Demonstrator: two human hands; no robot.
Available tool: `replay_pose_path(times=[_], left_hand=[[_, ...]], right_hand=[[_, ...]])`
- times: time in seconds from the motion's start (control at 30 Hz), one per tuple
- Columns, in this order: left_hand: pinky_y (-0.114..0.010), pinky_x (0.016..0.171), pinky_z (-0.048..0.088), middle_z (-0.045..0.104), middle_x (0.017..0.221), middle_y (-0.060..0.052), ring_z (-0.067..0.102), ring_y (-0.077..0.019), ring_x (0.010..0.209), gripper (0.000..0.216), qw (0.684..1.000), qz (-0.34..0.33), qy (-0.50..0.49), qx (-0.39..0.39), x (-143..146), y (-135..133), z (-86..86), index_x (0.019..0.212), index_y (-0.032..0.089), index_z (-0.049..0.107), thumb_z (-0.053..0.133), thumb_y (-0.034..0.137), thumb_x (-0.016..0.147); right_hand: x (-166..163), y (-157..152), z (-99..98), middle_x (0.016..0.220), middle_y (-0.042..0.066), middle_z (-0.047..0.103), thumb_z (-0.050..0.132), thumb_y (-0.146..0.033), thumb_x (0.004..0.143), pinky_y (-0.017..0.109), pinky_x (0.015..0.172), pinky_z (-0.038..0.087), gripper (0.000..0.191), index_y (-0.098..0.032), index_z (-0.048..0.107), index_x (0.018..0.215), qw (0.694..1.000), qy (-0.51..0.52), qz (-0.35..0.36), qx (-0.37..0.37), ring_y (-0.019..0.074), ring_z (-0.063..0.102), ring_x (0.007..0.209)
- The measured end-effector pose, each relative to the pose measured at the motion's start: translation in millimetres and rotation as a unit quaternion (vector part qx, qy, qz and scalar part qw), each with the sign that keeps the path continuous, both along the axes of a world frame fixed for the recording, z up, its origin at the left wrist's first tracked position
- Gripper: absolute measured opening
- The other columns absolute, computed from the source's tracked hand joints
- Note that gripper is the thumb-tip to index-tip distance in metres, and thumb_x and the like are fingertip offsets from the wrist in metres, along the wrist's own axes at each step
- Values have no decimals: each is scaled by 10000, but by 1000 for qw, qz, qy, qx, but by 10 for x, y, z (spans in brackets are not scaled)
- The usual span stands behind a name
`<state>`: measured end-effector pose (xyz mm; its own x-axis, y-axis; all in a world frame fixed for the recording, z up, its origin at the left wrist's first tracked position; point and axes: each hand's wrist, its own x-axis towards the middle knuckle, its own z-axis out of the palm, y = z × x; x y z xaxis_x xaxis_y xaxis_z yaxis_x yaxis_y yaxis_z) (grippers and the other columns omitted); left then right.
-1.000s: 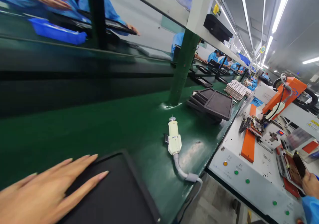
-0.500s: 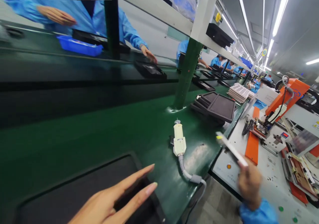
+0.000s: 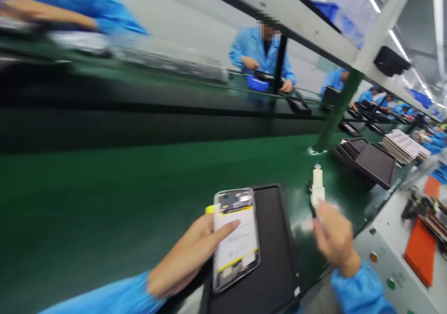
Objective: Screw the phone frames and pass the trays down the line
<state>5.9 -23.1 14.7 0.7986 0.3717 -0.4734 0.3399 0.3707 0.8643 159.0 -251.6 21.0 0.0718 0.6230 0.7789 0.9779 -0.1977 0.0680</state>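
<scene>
My left hand is closed round the left edge of a smartphone, with its thumb lying across the white battery. The phone's back is off, showing the battery, yellow strips and inner parts. A yellow tab sticks out at its upper left. Underneath the phone is a black tray. To the right, my right hand, blurred, has its fingers curled at the lower end of a cream air gun, covering its grey hose. The gun's nozzle points away from me on the green bench.
A green post rises behind the air gun. Stacked black trays and a pile of white sheets lie at the right. A machine with an orange rail stands at right. Across the bench, co-workers in blue handle parts.
My view has turned left. My left hand, earlier spread over the tray, now holds the phone. My right hand, earlier holding a pale slim object beside the machine, has come over to the air gun.
</scene>
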Motion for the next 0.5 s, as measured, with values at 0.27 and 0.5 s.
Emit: replay_pose_path(times=[0.27, 0.5], left_hand=[[-359, 874, 481, 635, 1030, -136, 605, -263, 990, 524, 990, -7, -108, -89, 123, -148, 1, 981, 100, 488, 659, 378, 572], [-323, 766, 486, 654, 923, -102, 627, -211, 858, 186, 985, -74, -22, 151, 282, -262, -58, 881, 107, 586, 491, 208, 755]], right_hand=[[1344, -298, -344, 1462, 156, 210, 313, 88, 630, 420, 989, 443, 771, -103, 300, 1377, 931, -151, -106, -314, 284, 255, 1340], [1555, 374, -371, 1364, 133, 399, 386, -44, 869, 420, 918, 466, 368, -95, 536, 1201, 893, -244, -57, -374, 297, 342, 1281]])
